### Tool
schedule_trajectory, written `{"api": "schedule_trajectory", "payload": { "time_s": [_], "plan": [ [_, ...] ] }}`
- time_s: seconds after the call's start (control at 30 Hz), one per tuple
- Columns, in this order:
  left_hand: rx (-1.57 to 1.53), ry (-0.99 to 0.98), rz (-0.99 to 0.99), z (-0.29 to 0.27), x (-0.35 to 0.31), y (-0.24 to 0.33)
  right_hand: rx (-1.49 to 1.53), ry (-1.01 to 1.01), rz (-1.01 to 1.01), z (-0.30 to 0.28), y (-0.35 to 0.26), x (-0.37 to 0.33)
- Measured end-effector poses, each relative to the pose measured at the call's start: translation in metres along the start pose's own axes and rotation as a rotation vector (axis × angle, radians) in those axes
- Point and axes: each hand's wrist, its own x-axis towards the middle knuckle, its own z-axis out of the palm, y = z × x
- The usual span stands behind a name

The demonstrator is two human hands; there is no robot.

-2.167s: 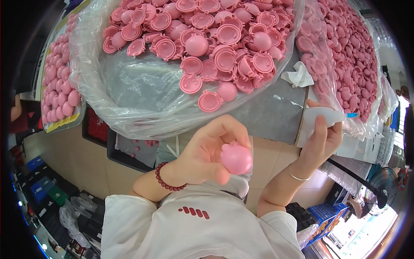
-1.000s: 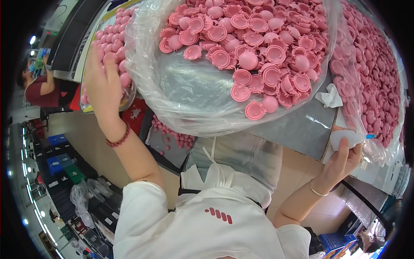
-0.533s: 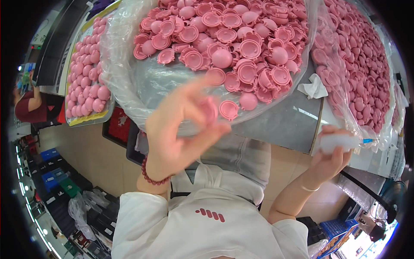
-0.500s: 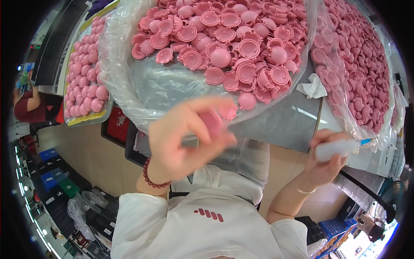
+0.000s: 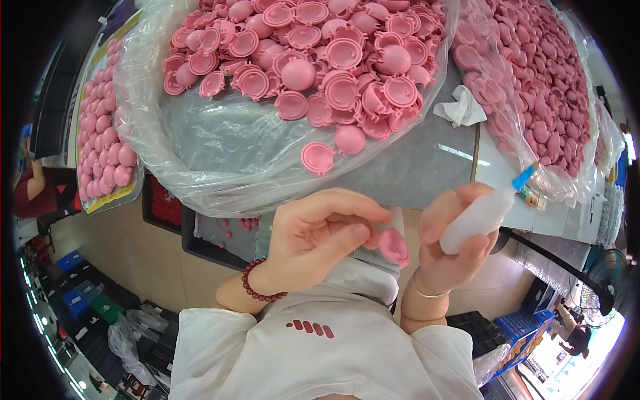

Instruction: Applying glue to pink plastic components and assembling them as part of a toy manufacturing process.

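Observation:
My left hand [image 5: 313, 237] holds a small pink dome-shaped plastic piece [image 5: 393, 245] by its edge, close to my chest. My right hand [image 5: 448, 247] grips a white squeeze bottle [image 5: 477, 217] with a blue nozzle pointing up and to the right, right beside the pink piece. In front of me a clear plastic bag [image 5: 220, 153] lies open with a heap of similar pink pieces [image 5: 320, 60]. Two loose pink pieces [image 5: 333, 148] lie at the near edge of the heap.
A second bag of pink pieces [image 5: 547, 87] lies at the right, and a tray of pink domes [image 5: 100, 140] stands at the left. A crumpled white cloth [image 5: 460, 110] rests on the grey table [image 5: 427, 167]. Another person's red sleeve [image 5: 40, 193] shows far left.
My left hand has come down from over the bag toward my chest with a pink piece. My right hand has brought the bottle in beside it.

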Motion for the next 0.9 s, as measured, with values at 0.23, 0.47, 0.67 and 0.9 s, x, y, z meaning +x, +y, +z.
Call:
{"api": "schedule_trajectory", "payload": {
  "time_s": [0.23, 0.47, 0.67, 0.9],
  "plan": [
    [0.849, -0.003, 0.778, -0.008, 0.016, -0.1, 0.228, 0.21, -0.073, 0.016, 0.023, -0.007],
    [1.493, -0.532, 0.013, -0.034, 0.053, -0.175, 0.278, 0.296, -0.395, -0.059, -0.01, -0.015],
    [1.621, -0.387, 0.3, -0.039, 0.038, -0.165, 0.168, 0.33, -0.385, -0.082, -0.01, -0.03],
    [1.656, -0.47, 0.156, -0.059, 0.003, -0.113, 0.159, 0.283, -0.339, -0.071, 0.001, -0.018]
  ]
}}
